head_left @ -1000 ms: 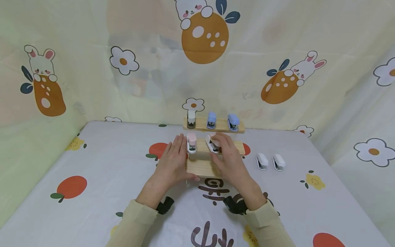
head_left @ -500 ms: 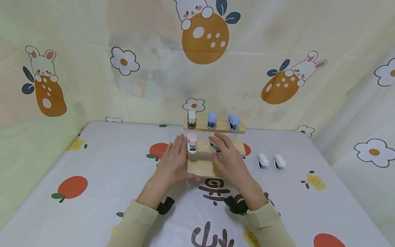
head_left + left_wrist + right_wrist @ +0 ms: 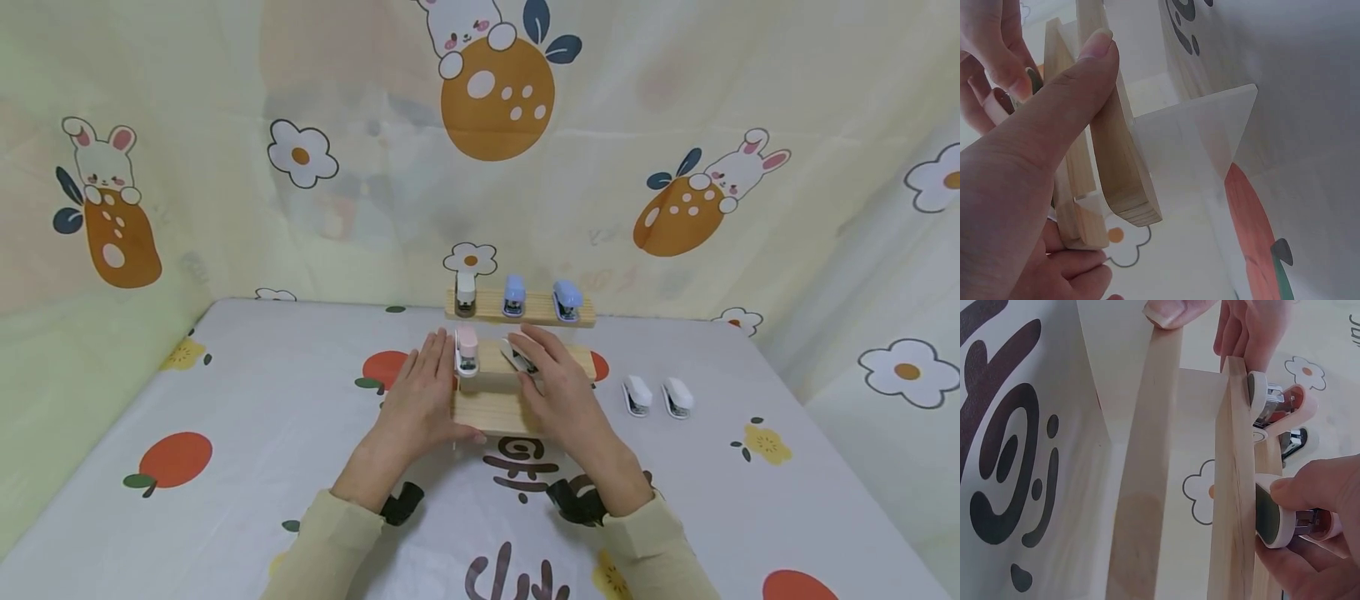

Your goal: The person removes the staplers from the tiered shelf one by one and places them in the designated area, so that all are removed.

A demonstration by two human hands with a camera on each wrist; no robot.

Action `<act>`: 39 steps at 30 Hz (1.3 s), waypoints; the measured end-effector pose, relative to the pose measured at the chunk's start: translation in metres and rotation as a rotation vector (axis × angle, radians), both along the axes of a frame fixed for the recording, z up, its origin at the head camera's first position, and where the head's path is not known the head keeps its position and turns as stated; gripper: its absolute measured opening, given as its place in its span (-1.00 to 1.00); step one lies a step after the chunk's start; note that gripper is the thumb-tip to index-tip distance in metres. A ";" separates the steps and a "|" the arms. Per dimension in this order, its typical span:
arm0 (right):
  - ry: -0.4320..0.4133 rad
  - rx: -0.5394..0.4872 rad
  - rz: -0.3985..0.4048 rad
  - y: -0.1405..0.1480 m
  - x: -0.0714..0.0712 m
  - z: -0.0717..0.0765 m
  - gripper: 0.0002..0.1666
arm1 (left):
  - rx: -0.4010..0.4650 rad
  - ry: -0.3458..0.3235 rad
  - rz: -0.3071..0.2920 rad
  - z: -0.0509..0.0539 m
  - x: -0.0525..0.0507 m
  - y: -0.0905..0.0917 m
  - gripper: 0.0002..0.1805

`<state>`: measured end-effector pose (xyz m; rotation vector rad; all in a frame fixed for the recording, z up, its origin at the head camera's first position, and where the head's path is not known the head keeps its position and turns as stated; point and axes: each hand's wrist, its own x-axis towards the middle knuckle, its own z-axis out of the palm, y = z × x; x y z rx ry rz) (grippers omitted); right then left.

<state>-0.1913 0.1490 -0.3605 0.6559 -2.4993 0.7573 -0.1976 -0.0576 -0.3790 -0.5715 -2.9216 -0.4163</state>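
Note:
My right hand (image 3: 562, 392) pinches a small white and pink stapler (image 3: 1275, 515) between thumb and fingers on the rack's middle wooden board. In the head view this stapler sits at an angle and is partly covered by the fingers. My left hand (image 3: 422, 396) lies along the left end of the wooden rack (image 3: 491, 408), its fingers straight; its thumb (image 3: 1082, 81) presses on the lowest board. Beside those fingers, a pink and white stapler (image 3: 467, 350) stands upright on the same middle board.
On the rack's top board are a white stapler (image 3: 465, 293), a blue stapler (image 3: 513, 296) and another blue stapler (image 3: 567, 300). Two white staplers, one nearer (image 3: 637, 395) and one farther right (image 3: 678, 397), lie on the patterned tablecloth. Clear side panels (image 3: 1197, 131) support the rack.
The stapler under my right hand has turned slightly on the board, and the right fingers have shifted over it. My left hand stays against the rack.

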 end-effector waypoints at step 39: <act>0.188 -0.029 -0.003 0.053 0.004 0.004 -0.37 | 0.000 0.020 -0.004 -0.002 0.000 0.000 0.56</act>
